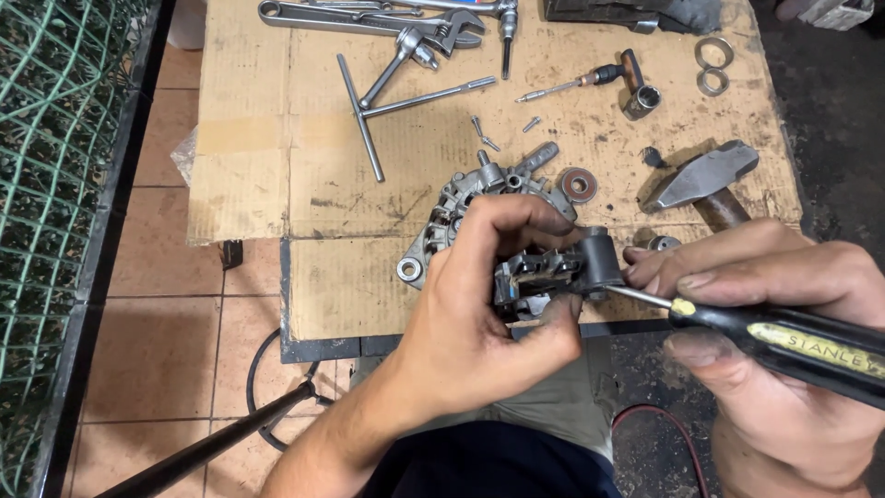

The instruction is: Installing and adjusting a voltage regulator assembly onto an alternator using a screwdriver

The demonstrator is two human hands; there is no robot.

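Head view, looking down on a counter (pixel 249 203) covered with worn cardboard. The left hand (pixel 479 314) is closed around a small dark grey part (pixel 558 269), thumb below and fingers curled over its top, holding it just above the counter's near edge. The right hand (pixel 784 323) is wrapped tightly around the black handle of a screwdriver (pixel 784 339) with a yellow collar; the metal shaft points left and its tip meets the right end of the grey part, where the right forefinger also rests against it.

Directly behind the left hand, near the middle of the counter, lies a silver ribbed alternator housing (pixel 461 207), partly hidden by the fingers. Just beside it to the right sits a round bearing (pixel 578 185) with a reddish face. A hammer (pixel 705 180) lies towards the right edge, its head pointing left. At the far edge are an adjustable wrench (pixel 369 17) and a ratchet (pixel 401 57); a T-handle wrench (pixel 369 109) lies just nearer. A small screwdriver-like tool with a socket (pixel 608 81) lies right of centre, and two metal rings (pixel 713 65) rest near the far right corner. Loose screws (pixel 487 136) lie between the T-handle wrench and the housing.
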